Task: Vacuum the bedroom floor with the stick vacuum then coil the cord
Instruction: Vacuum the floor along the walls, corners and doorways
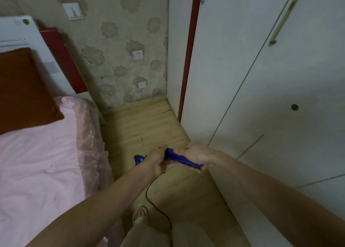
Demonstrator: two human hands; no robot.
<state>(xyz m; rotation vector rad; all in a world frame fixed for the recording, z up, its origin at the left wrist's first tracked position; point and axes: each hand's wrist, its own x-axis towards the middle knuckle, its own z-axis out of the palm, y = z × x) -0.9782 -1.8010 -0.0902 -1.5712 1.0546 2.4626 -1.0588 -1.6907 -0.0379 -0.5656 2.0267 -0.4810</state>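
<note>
Two hands: both on the blue vacuum handle (183, 159), arms stretched forward and down.
Left hand (160, 160): fingers curled round the forward part of the handle, clamped on it; fingertips hidden under the handle.
Right hand (194, 154): wrapped over the rear part of the handle, fingers curled beneath, firm hold.
Vacuum: only the blue handle and a rounded blue bit at its left end show; the stick and floor head are hidden behind the hands, so contact with the floor cannot be told.
Cord (158, 203): thin black line dropping from under the left hand, trailing back across the floor towards the person's feet; a slippered foot (141, 212) lies just beside it.
Floor (149, 123): light wood strip between the pink bed (41, 153) on the left and the white wardrobe (270, 97) on the right, ending at the wallpapered wall (119, 46) with a socket (138, 55).
Step, as judged: vacuuming the narrow aisle.
Doing it well: straight strokes to the skirting, head flat, keep cord behind and clear of the foot, mind the bed frill and wardrobe door.
</note>
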